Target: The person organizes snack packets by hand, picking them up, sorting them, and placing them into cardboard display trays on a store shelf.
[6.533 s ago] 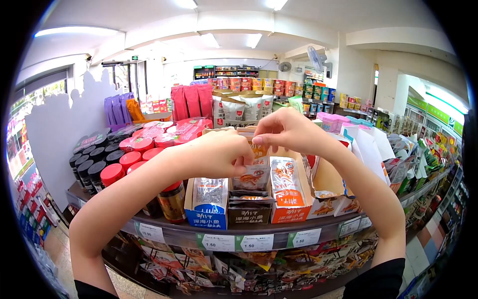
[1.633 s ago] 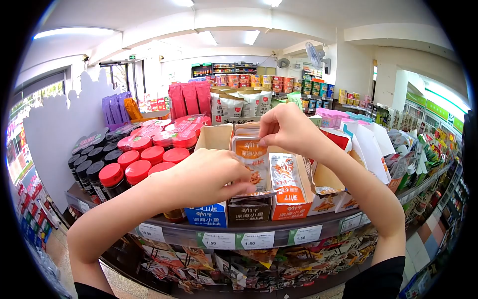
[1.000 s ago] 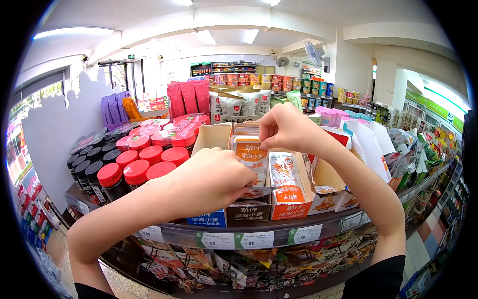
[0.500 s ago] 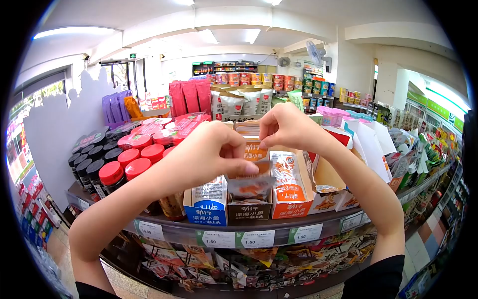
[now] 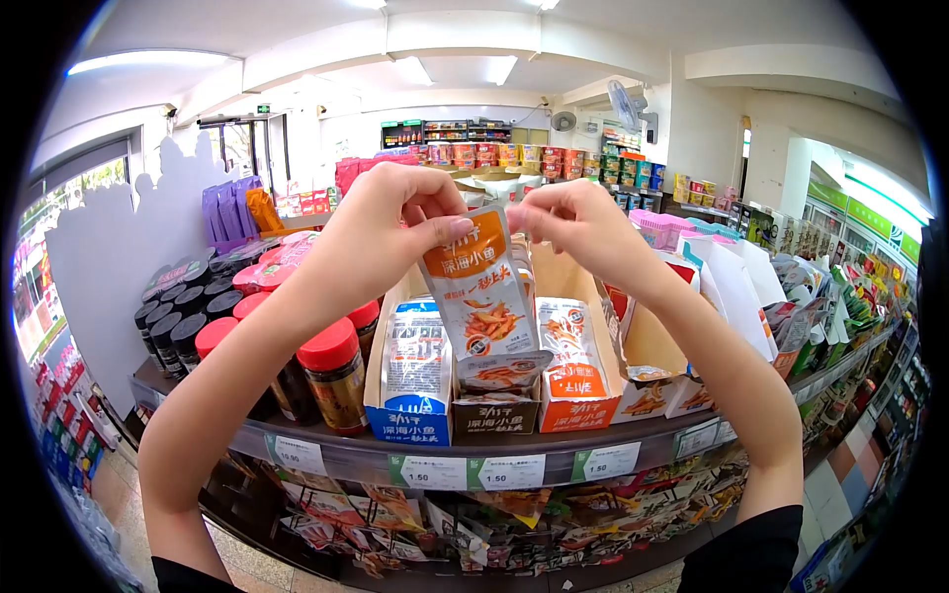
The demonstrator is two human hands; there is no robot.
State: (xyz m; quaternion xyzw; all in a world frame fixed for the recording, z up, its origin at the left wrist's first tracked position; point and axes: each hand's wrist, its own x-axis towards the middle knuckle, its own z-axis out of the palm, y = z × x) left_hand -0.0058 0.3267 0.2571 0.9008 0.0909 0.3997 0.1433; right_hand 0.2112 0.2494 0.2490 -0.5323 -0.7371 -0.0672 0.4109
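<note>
A dried-fish snack packet [image 5: 484,292], orange at the top and white below, hangs tilted in front of me. My left hand [image 5: 407,212] pinches its upper left corner between thumb and fingers. At the upper right corner, the closed fingers of my right hand [image 5: 571,219] press against the packet's edge. Under it stands a dark brown display box [image 5: 497,417] with a smaller-looking packet [image 5: 504,371] at its front. A blue display box [image 5: 409,425] with silver packets is on the left, an orange display box [image 5: 575,413] on the right.
Jars with red lids [image 5: 328,346] and black-lidded jars [image 5: 178,341] crowd the left. Open cartons [image 5: 652,346] stand at right. Price tags [image 5: 507,474] line the shelf edge [image 5: 346,460], with more bagged snacks [image 5: 445,524] below. Cup noodles [image 5: 504,155] are stacked behind.
The packet, blurred and low before, is now upright and facing me. My left hand has risen; my right hand has shifted slightly up to the packet's top corner.
</note>
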